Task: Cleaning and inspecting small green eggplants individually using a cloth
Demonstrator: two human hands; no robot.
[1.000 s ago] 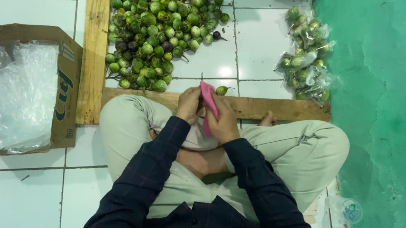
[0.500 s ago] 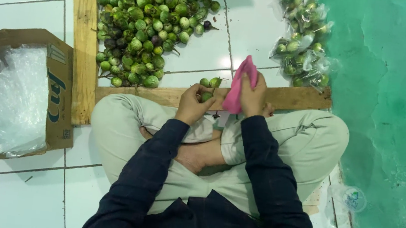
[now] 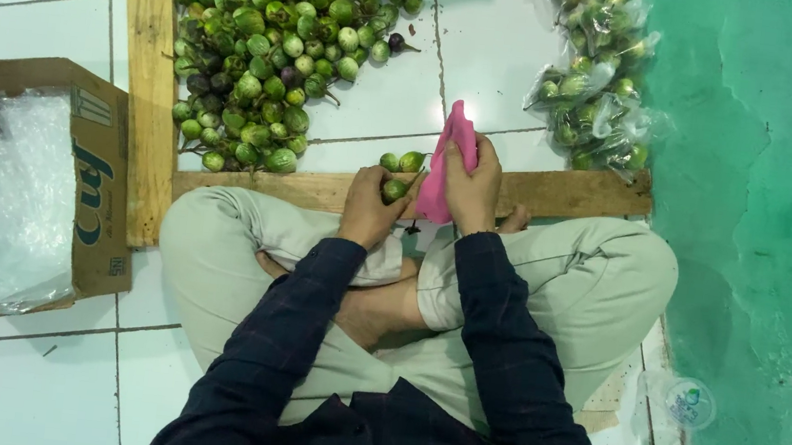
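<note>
Left hand: the left hand (image 3: 370, 212) is curled shut around a small round green eggplant (image 3: 393, 190), held right over the wooden plank (image 3: 556, 192) that lies in front of the crossed legs.
Right hand: the right hand (image 3: 474, 190) is closed in a pinch on a pink cloth (image 3: 445, 163), which stands up from the fingers just beyond the plank.
How the fruit handles: likely light, firm and smooth-skinned, so it may slip; a wrap of the fingers round its middle suits it better than a hold on the stem.
How the cloth handles: soft and limp, it folds wherever it is gripped; bunching it in the palm gives the surest hold.
Loose fruit: two more green eggplants (image 3: 402, 161) sit on the tile just past the plank, touching the cloth's left edge.
Heap: a big pile of green and dark eggplants (image 3: 267, 52) lies beyond the plank to the left, hemmed in by an upright wooden board (image 3: 148, 79).
Bagged fruit: clear filled bags (image 3: 592, 86) lie beyond the plank's right end, beside the green wall (image 3: 757, 241).
Box: a cardboard box (image 3: 103, 211) of clear plastic bags (image 3: 2, 191) sits well left of the plank.
In the way: nothing lies between the hands and the heap; the plank itself is the only edge to reach over.
</note>
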